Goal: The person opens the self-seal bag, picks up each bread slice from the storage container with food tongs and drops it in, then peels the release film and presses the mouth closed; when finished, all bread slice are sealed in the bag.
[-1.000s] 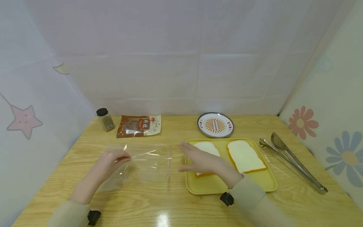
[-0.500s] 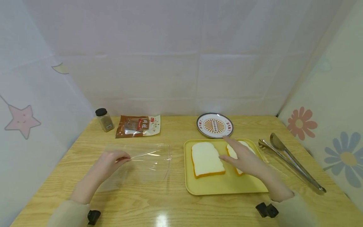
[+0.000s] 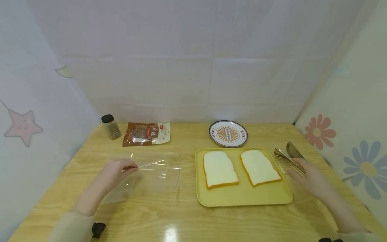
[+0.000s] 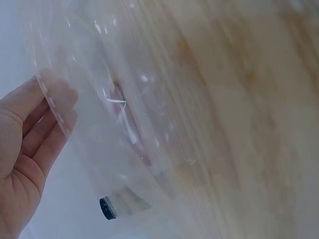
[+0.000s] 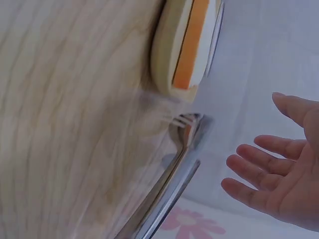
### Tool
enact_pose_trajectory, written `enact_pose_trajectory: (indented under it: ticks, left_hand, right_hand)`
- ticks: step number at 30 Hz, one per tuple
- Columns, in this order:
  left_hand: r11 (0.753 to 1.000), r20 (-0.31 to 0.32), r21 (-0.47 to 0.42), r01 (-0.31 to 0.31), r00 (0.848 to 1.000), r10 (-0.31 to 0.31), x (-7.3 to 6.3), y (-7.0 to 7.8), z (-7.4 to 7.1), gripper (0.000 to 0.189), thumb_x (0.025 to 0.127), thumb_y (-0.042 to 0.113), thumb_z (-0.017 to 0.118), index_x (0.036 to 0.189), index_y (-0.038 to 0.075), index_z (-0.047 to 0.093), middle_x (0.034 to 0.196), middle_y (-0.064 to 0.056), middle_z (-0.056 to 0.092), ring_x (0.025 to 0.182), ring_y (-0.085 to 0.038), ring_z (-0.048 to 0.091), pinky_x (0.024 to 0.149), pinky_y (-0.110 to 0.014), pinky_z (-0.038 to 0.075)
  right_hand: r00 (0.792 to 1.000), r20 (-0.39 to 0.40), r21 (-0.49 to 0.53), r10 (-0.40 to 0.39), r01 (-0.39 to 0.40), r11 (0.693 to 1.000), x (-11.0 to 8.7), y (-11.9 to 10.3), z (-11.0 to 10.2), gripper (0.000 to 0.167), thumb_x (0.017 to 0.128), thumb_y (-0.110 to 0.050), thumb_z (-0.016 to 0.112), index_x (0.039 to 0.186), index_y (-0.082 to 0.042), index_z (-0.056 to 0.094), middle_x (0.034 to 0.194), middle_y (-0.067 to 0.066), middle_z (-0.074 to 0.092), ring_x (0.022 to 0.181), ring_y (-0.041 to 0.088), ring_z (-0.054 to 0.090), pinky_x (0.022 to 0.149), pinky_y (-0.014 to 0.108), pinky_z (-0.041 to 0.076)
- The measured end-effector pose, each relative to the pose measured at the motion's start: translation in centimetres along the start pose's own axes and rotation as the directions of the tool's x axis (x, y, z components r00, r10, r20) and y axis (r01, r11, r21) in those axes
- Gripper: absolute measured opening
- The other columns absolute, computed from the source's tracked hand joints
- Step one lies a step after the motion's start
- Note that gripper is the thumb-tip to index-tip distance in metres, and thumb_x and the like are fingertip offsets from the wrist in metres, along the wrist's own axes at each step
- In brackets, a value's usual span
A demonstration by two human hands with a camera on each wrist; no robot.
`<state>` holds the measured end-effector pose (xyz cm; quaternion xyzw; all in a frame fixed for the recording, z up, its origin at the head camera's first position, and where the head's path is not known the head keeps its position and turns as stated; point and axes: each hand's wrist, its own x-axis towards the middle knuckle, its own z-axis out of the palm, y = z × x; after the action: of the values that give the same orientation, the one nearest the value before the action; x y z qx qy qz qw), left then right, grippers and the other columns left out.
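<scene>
Swinging away from over the bread, a person's right hand (image 3: pixel 309 176) now reaches the right side of the table (image 3: pixel 151 218), where it blurs above a pair of metal tongs (image 3: pixel 294 151) and covers much of their length. Its fingers are spread wide, with thumb well apart, and hold nothing; the right wrist view shows a gap between them and the metal. On the opposite side, the left hand (image 3: pixel 116 171) stays where it was, finger and thumb narrowed to a pinch on a clear plastic bag (image 3: pixel 158 171), which catches the light in bright creases near the table's left side. The left wrist view shows fingertips through the film.

Between the two hands sits a yellow tray (image 3: pixel 245 196), just left of the tongs, carrying a left bread slice (image 3: pixel 220 169) and a right bread slice (image 3: pixel 260 167), side by side and apart, each white with an orange-brown crust. Behind the tray is a round printed plate (image 3: pixel 228 133). At the back left, a brown-and-white packet (image 3: pixel 146 134) lies near a black-capped jar (image 3: pixel 112 129).
</scene>
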<state>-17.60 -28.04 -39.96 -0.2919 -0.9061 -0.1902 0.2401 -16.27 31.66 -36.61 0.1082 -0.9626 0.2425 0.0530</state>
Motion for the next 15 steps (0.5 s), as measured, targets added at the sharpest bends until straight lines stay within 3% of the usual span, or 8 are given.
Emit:
enact_pose_trajectory:
  ticks: [3, 7, 15]
  left_hand:
    - [1.0, 0.001, -0.009, -0.009, 1.0, 0.009, 0.0, 0.0, -0.1, 0.019, 0.068, -0.004, 0.078, 0.078, 0.012, 0.073, 0.075, 0.003, 0.071, 0.064, -0.005, 0.063, 0.057, -0.019, 0.054]
    - [1.0, 0.004, 0.004, -0.003, 1.0, 0.003, -0.1, 0.1, -0.2, 0.02, 0.069, -0.003, 0.078, 0.078, 0.014, 0.073, 0.076, 0.004, 0.071, 0.066, -0.006, 0.064, 0.058, -0.02, 0.054]
    - [0.999, 0.032, 0.0, 0.036, 0.999, -0.036, -0.1, 0.3, -0.3, 0.018, 0.072, -0.002, 0.077, 0.078, 0.014, 0.073, 0.076, 0.003, 0.071, 0.066, -0.006, 0.064, 0.058, -0.021, 0.054]
  right_hand:
    - [1.0, 0.0, -0.004, 0.028, -0.028, 1.0, -0.4, 2.9, -0.5, 0.055, 0.095, -0.027, 0.057, 0.126, 0.017, 0.043, 0.121, 0.042, 0.048, 0.107, 0.059, 0.047, 0.078, 0.063, 0.047]
    - [0.997, 0.019, -0.068, 0.079, -0.078, 0.995, -0.7, 5.9, -1.2, 0.061, 0.094, -0.03, 0.058, 0.124, 0.02, 0.041, 0.118, 0.046, 0.046, 0.102, 0.061, 0.048, 0.074, 0.063, 0.048]
    - [0.99, 0.079, -0.17, 0.113, -0.098, 0.98, -0.6, 8.5, -1.4, 0.076, 0.09, -0.034, 0.064, 0.119, 0.03, 0.036, 0.112, 0.052, 0.043, 0.094, 0.062, 0.05, 0.072, 0.062, 0.05]
